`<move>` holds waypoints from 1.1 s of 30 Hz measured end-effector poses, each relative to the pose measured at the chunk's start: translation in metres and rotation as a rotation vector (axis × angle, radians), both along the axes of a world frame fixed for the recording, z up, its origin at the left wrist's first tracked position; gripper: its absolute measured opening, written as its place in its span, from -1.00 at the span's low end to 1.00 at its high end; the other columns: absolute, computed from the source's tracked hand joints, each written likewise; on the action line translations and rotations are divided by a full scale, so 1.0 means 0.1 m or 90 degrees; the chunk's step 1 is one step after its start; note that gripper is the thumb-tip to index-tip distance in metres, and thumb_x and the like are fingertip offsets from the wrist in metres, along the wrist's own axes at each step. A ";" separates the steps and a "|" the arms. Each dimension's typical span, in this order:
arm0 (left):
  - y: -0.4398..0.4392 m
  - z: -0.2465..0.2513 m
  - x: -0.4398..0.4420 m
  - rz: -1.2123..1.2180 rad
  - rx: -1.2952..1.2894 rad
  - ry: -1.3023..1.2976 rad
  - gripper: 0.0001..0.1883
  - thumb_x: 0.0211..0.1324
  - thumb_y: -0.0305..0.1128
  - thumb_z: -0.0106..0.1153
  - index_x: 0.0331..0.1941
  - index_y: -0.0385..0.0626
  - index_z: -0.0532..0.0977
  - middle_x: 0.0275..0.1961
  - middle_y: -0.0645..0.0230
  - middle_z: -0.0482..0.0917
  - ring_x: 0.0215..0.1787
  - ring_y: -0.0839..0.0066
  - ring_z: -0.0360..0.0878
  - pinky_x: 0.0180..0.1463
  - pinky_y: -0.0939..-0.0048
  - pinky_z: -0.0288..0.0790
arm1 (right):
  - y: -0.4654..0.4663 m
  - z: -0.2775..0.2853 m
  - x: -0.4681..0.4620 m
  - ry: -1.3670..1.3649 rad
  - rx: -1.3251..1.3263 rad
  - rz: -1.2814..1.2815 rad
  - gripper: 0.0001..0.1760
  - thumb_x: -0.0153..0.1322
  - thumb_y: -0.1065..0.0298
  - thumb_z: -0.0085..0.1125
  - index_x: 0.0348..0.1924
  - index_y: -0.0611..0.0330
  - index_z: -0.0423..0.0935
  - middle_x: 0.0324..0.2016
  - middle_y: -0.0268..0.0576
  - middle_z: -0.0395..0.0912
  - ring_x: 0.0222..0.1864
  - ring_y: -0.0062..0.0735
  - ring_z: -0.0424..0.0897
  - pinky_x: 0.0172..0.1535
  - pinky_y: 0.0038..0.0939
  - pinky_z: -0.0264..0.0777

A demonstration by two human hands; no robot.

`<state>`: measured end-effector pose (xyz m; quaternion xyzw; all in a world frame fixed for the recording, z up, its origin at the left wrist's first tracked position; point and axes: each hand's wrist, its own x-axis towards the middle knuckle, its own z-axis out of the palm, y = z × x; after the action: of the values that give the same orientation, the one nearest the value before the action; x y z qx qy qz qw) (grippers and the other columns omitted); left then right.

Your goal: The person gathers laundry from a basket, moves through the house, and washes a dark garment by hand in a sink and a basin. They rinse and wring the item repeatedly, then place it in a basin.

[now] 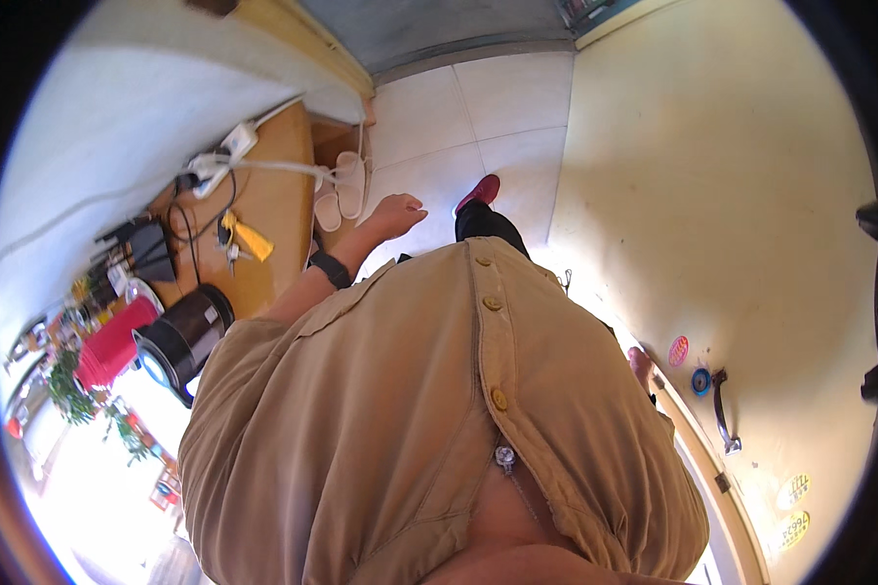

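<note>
My left hand [396,218] hangs over the pale floor beside the wooden cabinet, its fingers loosely curled, with nothing seen in it. A dark band [330,270] is around that wrist. Near the hand, light slippers [347,186] stand in the cabinet's open lower part. On the cabinet top [282,183] lie keys [235,253] with a yellow tassel [251,236]. Most of my right hand [639,368] is hidden behind my tan shirt [402,380]; it shows by the edge of the pale door [673,183], and its fingers cannot be made out.
A dark cylindrical appliance [190,329] and a red container [117,342] stand at the left. A white power strip [212,172] with cables lies against the wall. The door bears a metal handle [721,413]. My red shoe [479,191] is on the tiled floor [446,110].
</note>
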<state>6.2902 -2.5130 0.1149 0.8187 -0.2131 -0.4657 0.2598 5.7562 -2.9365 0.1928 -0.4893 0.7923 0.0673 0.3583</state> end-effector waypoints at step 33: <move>3.16 0.51 -3.16 0.431 -0.030 -0.151 -0.57 0.22 -0.01 -0.02 -0.45 -0.14 0.59 -0.32 -0.01 0.63 -0.17 -0.10 0.57 -0.14 -0.04 0.43 | 1.46 1.41 3.63 -0.536 -0.213 0.994 -0.84 0.34 0.36 0.32 -0.32 0.22 0.54 -0.46 -0.35 0.56 -0.49 -0.71 0.48 -0.44 -0.56 0.34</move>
<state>5.9739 -2.1973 0.1662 0.8849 0.0306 -0.2501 0.3918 6.1195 -2.7909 0.3333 -0.9178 0.0376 -0.0093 0.3952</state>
